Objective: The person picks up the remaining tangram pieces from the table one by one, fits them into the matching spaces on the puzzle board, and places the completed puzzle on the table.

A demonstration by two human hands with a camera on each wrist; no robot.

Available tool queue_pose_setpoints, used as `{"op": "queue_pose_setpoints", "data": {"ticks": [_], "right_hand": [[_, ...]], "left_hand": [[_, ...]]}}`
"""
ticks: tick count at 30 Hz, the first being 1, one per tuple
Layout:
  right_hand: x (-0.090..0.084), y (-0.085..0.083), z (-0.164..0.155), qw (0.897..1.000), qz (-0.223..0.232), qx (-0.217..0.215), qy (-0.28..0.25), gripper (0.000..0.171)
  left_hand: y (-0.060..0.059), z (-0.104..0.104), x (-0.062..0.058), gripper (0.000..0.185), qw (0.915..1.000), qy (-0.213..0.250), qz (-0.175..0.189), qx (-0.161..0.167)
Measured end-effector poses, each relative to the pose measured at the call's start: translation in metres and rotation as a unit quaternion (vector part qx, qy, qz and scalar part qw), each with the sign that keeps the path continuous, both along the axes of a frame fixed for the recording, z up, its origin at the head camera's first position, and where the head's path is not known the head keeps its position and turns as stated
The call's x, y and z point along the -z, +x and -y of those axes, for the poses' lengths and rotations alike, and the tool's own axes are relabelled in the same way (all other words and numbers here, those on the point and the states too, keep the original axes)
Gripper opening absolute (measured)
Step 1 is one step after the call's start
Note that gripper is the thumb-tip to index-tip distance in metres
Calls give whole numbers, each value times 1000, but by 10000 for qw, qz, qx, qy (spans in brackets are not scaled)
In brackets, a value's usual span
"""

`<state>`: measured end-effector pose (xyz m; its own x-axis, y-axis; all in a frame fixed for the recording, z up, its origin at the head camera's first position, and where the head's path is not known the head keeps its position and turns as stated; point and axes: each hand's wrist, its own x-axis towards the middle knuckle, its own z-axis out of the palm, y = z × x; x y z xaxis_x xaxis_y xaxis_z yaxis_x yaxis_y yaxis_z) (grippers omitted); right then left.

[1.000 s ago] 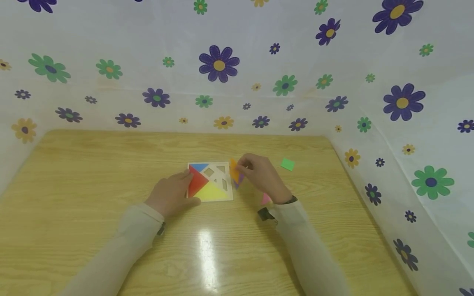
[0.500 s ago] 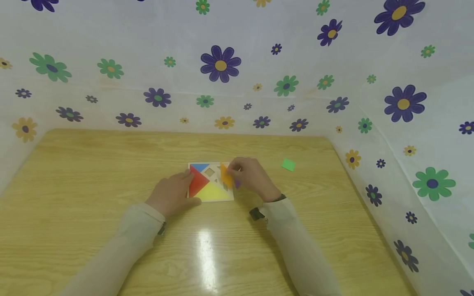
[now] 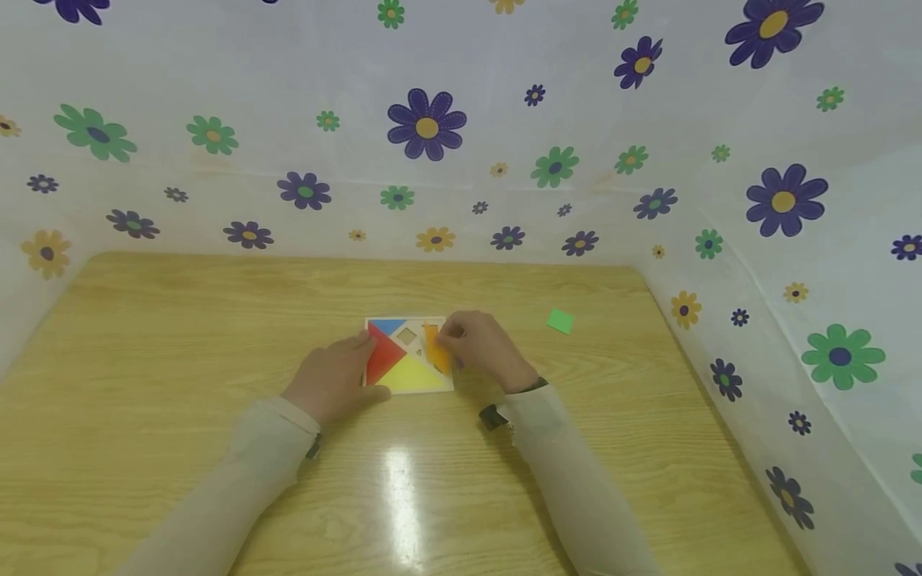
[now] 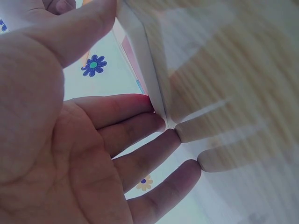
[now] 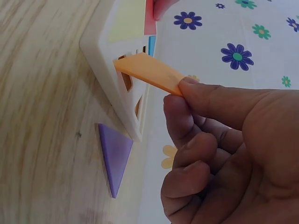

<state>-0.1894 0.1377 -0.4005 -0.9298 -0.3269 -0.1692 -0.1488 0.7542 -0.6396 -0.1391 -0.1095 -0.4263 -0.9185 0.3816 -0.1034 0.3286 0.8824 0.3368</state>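
Setting: was a screened-off spot; whether in a home, studio or lab could not be told.
Table (image 3: 180, 344): had light wood grain and a glossy top that showed a bright streak (image 3: 403, 504).
Sheeting (image 3: 252, 72): was white and stood along the far, left and right sides.
Flowers (image 3: 426, 126): were purple, green and orange, printed on it.

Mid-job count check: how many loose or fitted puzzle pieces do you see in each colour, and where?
Red piece: 1, in the board
Blue piece: 1, in the board
Yellow piece: 1, in the board
Orange piece: 1, in the right hand
Purple piece: 1, on the table
Green piece: 1, on the table
Total in view: 6
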Motion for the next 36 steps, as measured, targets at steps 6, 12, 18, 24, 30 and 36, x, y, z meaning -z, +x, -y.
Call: {"op": "queue_pose_setpoints", "data": {"ticks": [6, 12, 18, 24, 30, 36], "right_hand": [[2, 0, 3, 9993, 120, -40, 354, 16], [3, 1, 3, 9982, 48, -47, 596, 18], [3, 1, 4, 9972, 145, 42, 730, 17], [5, 1, 7, 9951, 45, 52, 988, 16], [7, 3, 7, 9932, -61, -39, 1165, 14], [8, 4, 7, 9917, -92, -176, 1274, 9]], "left_hand": [[1, -1, -2, 87, 10000, 29, 45, -22], [1, -1, -4, 84, 10000, -7, -10, 14], [1, -1, -4, 84, 10000, 4, 16, -6], [1, -1, -2, 86, 10000, -25, 68, -36], [1, -1, -3, 86, 10000, -28, 54, -20], [0, -1, -3, 86, 10000, -57, 68, -30]]}}
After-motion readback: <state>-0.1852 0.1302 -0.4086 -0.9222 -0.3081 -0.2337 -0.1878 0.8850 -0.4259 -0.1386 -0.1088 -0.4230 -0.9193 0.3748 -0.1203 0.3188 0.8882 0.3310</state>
